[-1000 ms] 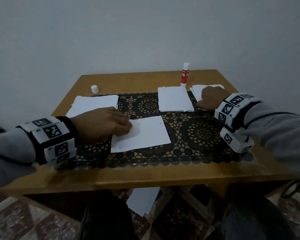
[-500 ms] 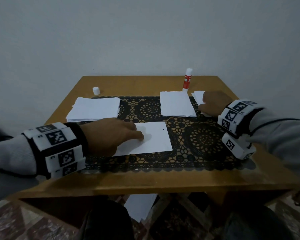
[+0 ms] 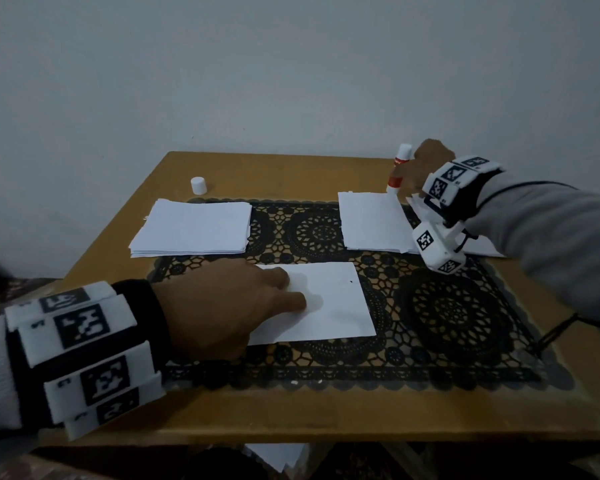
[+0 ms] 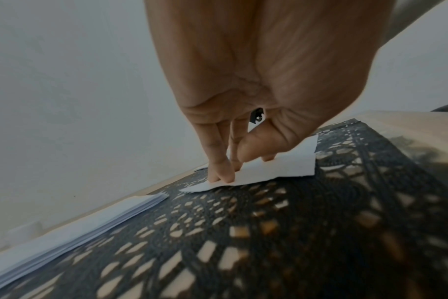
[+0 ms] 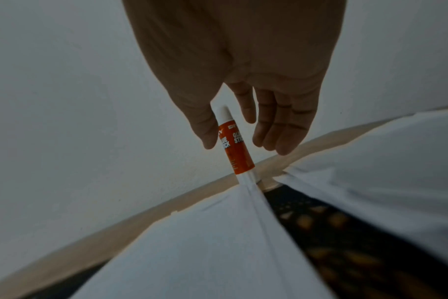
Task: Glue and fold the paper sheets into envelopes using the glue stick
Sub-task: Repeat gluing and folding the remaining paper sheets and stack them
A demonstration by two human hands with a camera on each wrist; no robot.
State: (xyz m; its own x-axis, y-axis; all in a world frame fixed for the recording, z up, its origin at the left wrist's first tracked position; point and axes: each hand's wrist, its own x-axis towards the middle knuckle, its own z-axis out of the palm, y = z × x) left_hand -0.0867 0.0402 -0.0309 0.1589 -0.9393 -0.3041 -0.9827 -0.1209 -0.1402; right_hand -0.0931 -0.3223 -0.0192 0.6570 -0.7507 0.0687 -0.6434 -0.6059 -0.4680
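Two hands busy from where I sit: left hand [image 3: 222, 306] fingers straight, pressing sheet [image 3: 329, 303] flat on lace mat [image 3: 465, 317]. Right hand [image 5: 243, 85] grip loose around upright glue stick [image 5: 234, 145], far surface edge, holding nothing.

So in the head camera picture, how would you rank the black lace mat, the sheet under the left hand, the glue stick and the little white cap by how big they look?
1. black lace mat
2. sheet
3. glue stick, partly hidden by the right hand
4. white cap

The stick and cap stand farther back, so they look smaller.
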